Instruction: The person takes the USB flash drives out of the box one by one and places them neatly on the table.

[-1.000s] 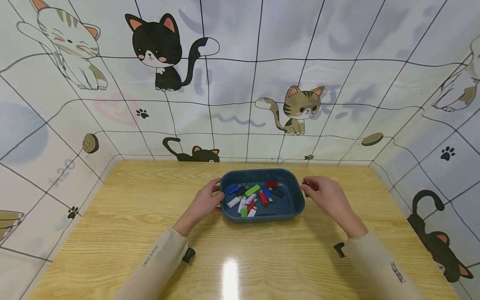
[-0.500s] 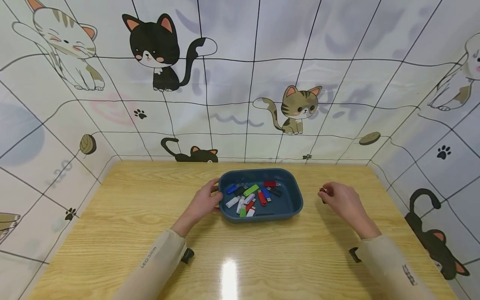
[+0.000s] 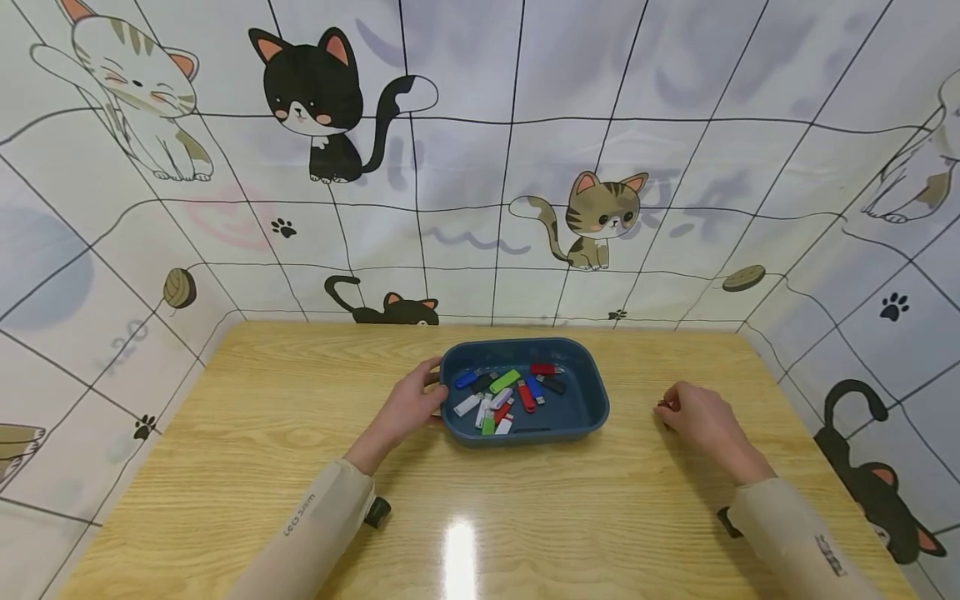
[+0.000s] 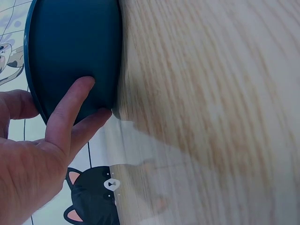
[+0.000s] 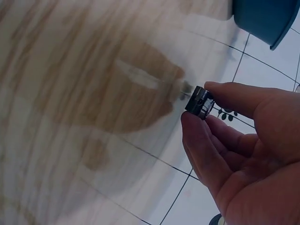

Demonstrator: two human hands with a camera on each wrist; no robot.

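Gripping the bin (image 3: 579,404) at nine o'clock with left hand (image 3: 408,404), pinching perhaps a memory stick (image 5: 200,102) in right hand (image 3: 705,418) at three; likely setting down, next needing gentle release.

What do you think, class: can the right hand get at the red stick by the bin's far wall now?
Probably yes: the blue bin is open-topped and nothing lies over the red stick. However, the right hand pinches a small dark object, which it would likely need to put down first.
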